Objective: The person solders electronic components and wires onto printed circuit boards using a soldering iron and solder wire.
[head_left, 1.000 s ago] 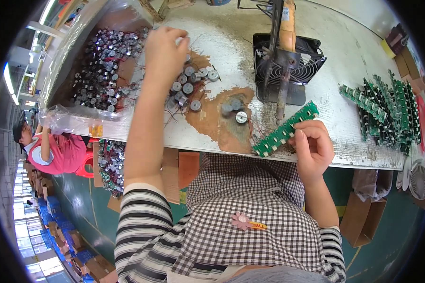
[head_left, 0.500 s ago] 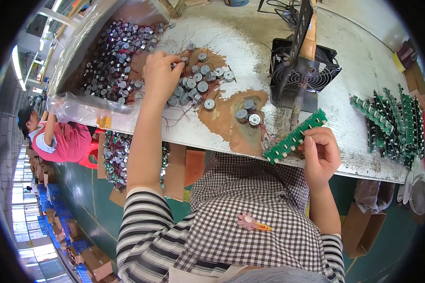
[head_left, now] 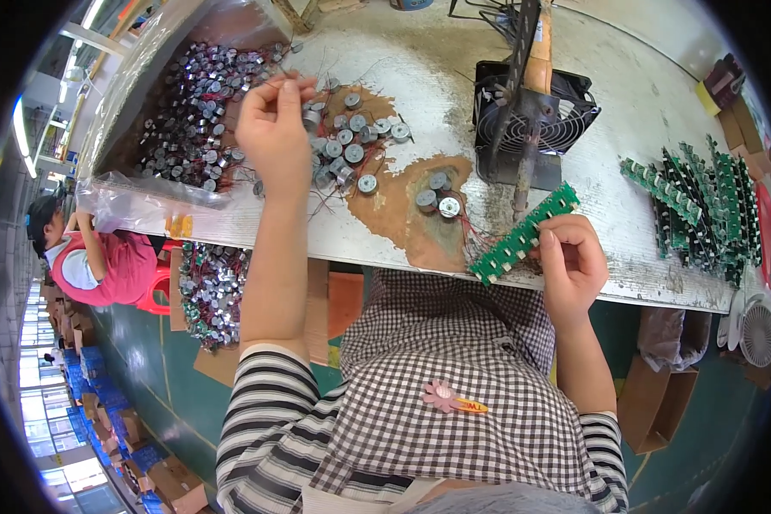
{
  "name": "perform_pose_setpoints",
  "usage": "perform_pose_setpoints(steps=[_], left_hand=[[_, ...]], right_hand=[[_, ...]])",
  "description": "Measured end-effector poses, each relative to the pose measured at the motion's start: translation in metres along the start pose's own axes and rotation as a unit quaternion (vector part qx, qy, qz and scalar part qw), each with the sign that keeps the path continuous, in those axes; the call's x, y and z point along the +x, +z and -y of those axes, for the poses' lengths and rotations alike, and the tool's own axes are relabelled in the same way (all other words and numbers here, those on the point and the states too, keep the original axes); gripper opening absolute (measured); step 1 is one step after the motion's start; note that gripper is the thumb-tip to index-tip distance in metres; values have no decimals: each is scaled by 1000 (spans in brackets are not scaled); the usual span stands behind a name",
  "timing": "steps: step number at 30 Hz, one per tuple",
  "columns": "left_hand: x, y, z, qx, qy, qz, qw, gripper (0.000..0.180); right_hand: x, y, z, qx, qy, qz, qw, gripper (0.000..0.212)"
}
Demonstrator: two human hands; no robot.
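My right hand [head_left: 573, 264] pinches the near end of a long green circuit board strip [head_left: 522, 236] between thumb and fingers. The strip slants over the table's front edge, with small white connectors along it. Over the left part of the table, my left hand [head_left: 274, 128] has thumb and fingertips drawn together; what they hold, if anything, I cannot make out. Right beside it lies a loose cluster of small round silver motors [head_left: 354, 152] with thin red wires. Three more motors [head_left: 449, 207] sit apart from the cluster, near the strip's left end.
An open, plastic-lined box [head_left: 120, 111] full of motors stands at left. Behind the strip is a black fan [head_left: 565, 116] beside an upright metal bar [head_left: 527, 163]. Many green boards [head_left: 711, 206] are piled at right. A seated person in a pink vest [head_left: 116, 270] is at far left.
My left hand has lifted and turned slightly, its fingertips drawing back from the motors toward the box. The right hand still holds the strip; the whole view has shifted a little.
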State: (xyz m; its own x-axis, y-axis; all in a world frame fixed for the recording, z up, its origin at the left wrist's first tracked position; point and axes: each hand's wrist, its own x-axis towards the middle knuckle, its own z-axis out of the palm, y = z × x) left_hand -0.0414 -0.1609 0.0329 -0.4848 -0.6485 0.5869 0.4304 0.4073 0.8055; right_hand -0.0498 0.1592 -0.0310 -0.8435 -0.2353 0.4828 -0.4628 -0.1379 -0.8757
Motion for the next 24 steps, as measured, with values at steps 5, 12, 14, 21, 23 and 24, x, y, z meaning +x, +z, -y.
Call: perform_pose_setpoints(steps=[5,12,14,21,23,24], left_hand=[[-20,8,17,-15,-124,32,992,18],[-9,8,-46,2,131,-111,985,26],[-17,11,-56,193,152,-80,966,25],[-125,18,-71,-40,-357,340,869,17],[-132,21,-65,-80,-407,339,844,18],[-132,25,-65,-94,-412,322,847,18]], right_hand=[[1,0,-1,-7,-12,7,1000,8],[-2,0,-2,-5,-19,6,1000,8],[-3,-2,-4,-6,-13,0,1000,8],[7,-2,3,-80,-75,61,992,7],[8,-1,8,-90,-75,78,990,7],[8,-2,6,-89,-86,86,989,7]])
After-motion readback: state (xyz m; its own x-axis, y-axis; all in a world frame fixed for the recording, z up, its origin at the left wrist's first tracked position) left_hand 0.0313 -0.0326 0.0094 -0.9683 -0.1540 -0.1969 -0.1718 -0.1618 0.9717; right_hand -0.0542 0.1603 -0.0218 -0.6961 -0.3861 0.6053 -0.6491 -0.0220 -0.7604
